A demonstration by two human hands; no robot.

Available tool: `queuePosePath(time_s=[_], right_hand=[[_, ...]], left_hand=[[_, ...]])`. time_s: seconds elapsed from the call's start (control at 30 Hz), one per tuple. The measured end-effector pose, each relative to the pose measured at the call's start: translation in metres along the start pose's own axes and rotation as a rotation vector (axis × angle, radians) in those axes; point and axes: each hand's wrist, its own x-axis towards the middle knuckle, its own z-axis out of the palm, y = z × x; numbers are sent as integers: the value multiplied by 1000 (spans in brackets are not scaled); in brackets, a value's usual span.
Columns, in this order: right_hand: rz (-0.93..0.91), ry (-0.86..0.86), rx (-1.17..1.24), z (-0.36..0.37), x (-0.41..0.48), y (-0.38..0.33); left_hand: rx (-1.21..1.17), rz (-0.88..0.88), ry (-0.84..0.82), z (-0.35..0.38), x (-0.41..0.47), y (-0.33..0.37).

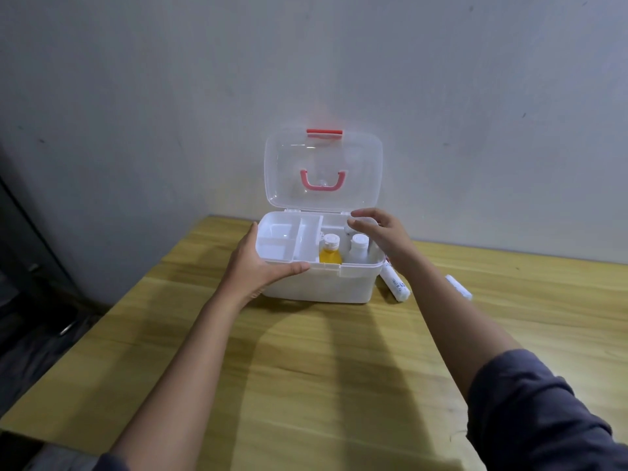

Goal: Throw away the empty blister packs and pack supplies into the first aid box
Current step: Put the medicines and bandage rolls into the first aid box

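Note:
A white first aid box [326,283] stands on the wooden table with its clear lid [323,171] raised against the wall. A white divided tray [289,239] sits in the box's left half. Beside it stand a yellow bottle [330,254] and a white bottle [358,248]. My left hand [258,263] grips the tray's front left corner, thumb along the box rim. My right hand [380,232] hovers over the box's right side, fingers spread, holding nothing. Two white rolls lie to the right of the box: one roll [396,283] against its side, the other roll [458,287] farther right.
The table [306,368] meets a grey wall behind the box. Its left edge drops to a dark floor and a dark object at far left. No blister packs or bin are in view.

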Motion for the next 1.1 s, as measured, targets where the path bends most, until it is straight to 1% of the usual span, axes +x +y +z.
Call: queuePosePath(time_s=[0.2, 0.3, 0.4, 0.47, 0.53, 0.57, 0.6, 0.73, 0.93, 1.1], right_hand=[[-12, 28, -41, -10, -6, -4], [-62, 153, -113, -28, -19, -1], [-39, 359, -347, -54, -36, 17], [94, 435, -558, -66, -48, 36], [281, 391, -705, -67, -57, 53], [335, 353, -765, -62, -61, 59], [347, 322, -807, -55, -64, 63], [230, 294, -787, -26, -64, 63], [182, 256, -738, -8, -58, 62], [128, 185, -837, -17, -59, 62]], left_hand=[[-8, -2, 24, 2, -3, -1], [-26, -4, 33, 4, -2, -2], [-44, -5, 28, 5, -2, -2], [-54, -11, 26, 6, -3, -1], [-60, -17, 31, 6, -4, 0], [-60, -20, 35, 7, -5, 0], [-60, -21, 37, 8, -5, 1], [-49, -27, 52, 11, -8, 2], [-26, -23, 101, 16, -14, 5], [-8, -27, 123, 20, -17, 8]])
